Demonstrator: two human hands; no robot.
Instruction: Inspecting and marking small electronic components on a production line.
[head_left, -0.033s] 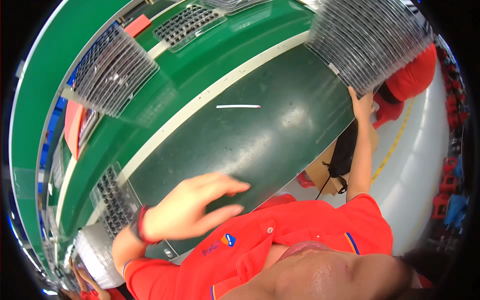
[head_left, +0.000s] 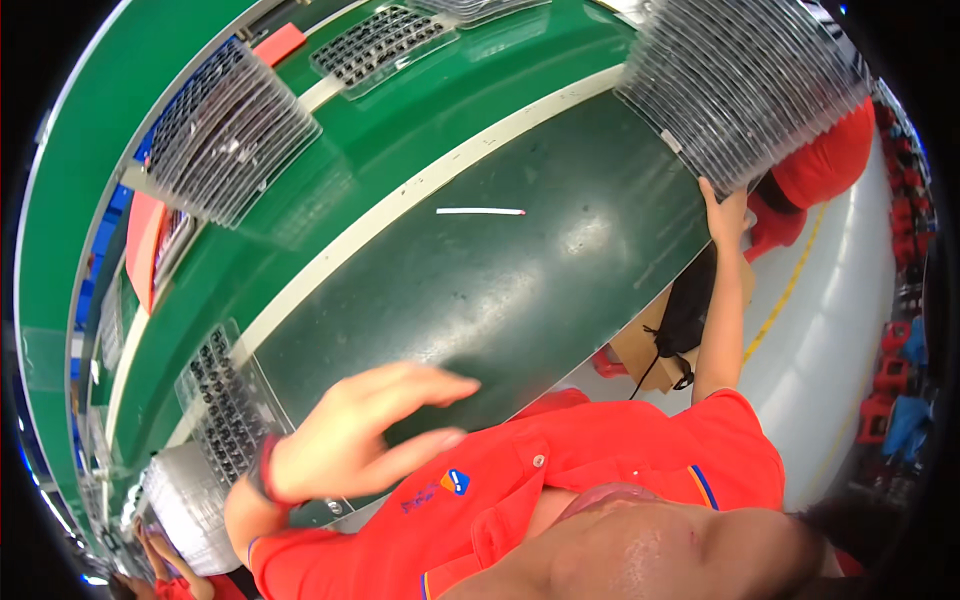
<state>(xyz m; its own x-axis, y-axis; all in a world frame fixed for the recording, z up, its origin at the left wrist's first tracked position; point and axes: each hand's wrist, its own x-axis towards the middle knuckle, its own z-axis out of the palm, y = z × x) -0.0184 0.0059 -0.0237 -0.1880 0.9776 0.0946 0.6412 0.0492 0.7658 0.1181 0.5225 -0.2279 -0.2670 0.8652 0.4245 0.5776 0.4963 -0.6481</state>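
Observation:
My left hand (head_left: 355,430) hovers over the near left part of the dark green tabletop (head_left: 480,290), close to my shirt. Its fingers and thumb are apart, with nothing between them. On the far right, my right hand (head_left: 728,212) grips the near corner of a tall stack of clear plastic trays (head_left: 735,85). The thumb lies against the corner, while the other fingers are partly hidden under the stack's edge. A thin white strip (head_left: 480,211) with a reddish tip lies on the tabletop between the hands, touched by neither.
Beyond a pale rail (head_left: 400,195) runs a green belt (head_left: 350,165). Trays of dark parts (head_left: 385,45) and another stack of clear trays (head_left: 225,140) stand there. A parts tray (head_left: 225,410) lies left of my left hand. A cardboard box (head_left: 645,345) stands below the right edge.
My left hand has shifted slightly left and nearer to my body, fingers still apart. My right hand stays at the corner of the tray stack.

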